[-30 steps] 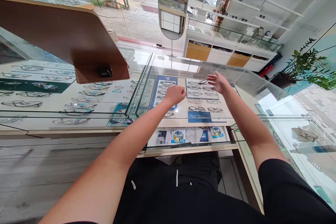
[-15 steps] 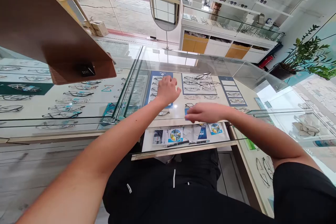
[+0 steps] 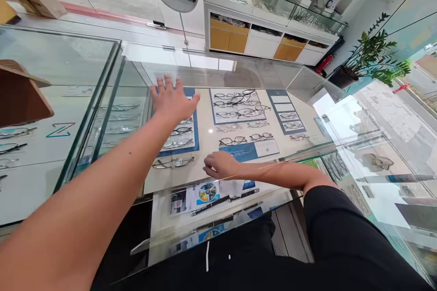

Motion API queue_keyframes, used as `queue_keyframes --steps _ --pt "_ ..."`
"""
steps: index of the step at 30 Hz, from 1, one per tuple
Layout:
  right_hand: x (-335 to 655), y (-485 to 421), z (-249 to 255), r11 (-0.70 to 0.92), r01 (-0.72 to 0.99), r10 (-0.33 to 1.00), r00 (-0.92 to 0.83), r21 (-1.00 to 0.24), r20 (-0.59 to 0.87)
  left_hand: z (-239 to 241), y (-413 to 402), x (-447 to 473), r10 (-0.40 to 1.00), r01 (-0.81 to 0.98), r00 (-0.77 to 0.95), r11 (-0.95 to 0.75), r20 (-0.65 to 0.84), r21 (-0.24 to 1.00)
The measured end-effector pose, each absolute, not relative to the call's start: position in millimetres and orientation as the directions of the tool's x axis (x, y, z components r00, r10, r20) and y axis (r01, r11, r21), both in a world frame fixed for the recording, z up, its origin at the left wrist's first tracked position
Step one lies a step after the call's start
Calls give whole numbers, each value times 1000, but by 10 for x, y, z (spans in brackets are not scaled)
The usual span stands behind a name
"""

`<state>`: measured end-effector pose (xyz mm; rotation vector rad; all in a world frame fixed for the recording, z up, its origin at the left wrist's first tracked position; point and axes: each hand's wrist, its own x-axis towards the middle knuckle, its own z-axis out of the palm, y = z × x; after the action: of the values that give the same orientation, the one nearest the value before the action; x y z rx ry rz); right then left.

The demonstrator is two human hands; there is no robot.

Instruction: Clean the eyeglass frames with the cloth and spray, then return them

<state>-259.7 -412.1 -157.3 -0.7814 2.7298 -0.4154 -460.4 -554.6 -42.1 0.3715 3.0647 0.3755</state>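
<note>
My left hand [image 3: 172, 99] is stretched forward with fingers spread, open, hovering over the far end of a blue mat [image 3: 195, 138] that carries several eyeglass frames. My right hand [image 3: 221, 166] rests near the front of the beige display tray [image 3: 205, 127], fingers curled downward, with nothing visible in them. It lies just right of a clear-rimmed pair of glasses [image 3: 173, 162] and just below a dark-rimmed pair [image 3: 232, 140]. More frames lie on a white mat [image 3: 238, 105] farther back. The display case's glass top [image 3: 239, 75] surrounds the tray.
A brochure with a coloured disc [image 3: 207, 192] and dark pens [image 3: 210, 205] lie on the lower shelf. Another glass case [image 3: 85, 100] adjoins on the left, with a brown board [image 3: 20, 102] on it. A potted plant [image 3: 372, 57] and wall cabinets [image 3: 266, 41] stand behind.
My left hand opened from a fist and reached farther forward. My right hand drew back from the far mats to the tray's front and curled. The view tilted down and forward.
</note>
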Motion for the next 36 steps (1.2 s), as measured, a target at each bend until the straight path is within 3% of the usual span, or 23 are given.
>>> queue_keyframes --steps 4,8,12,16,21,25,32,36 --pt "-3020 -3481 -1800 913 -332 -334 -942 -235 32 -411 -5573 -4574 257 252 -966 938 10 237" --pt "-3306 -2629 -1895 970 104 142 -977 -221 160 -441 -5588 -4593 257 259 -966 939 36 229" --pt "-3323 -1894 -1881 837 465 535 -806 -288 254 -433 -5588 -4584 252 252 -967 940 29 228" --pt "-3189 -1362 -1819 548 691 836 -474 -472 276 -419 -5578 -4566 237 239 -971 947 34 216" --pt "-3092 -996 -1788 283 763 958 -196 -581 210 -430 -5579 -4570 240 243 -970 945 39 219" --pt "-3074 -825 -1779 145 731 988 -76 -667 132 -428 -5588 -4572 245 247 -969 943 38 225" --pt "-3024 -615 -1823 53 592 995 -98 -804 -6 -422 -5597 -4568 246 246 -969 941 34 234" --pt "-3031 -550 -1881 93 542 985 -170 -835 0 -415 -5598 -4558 240 243 -970 941 38 235"
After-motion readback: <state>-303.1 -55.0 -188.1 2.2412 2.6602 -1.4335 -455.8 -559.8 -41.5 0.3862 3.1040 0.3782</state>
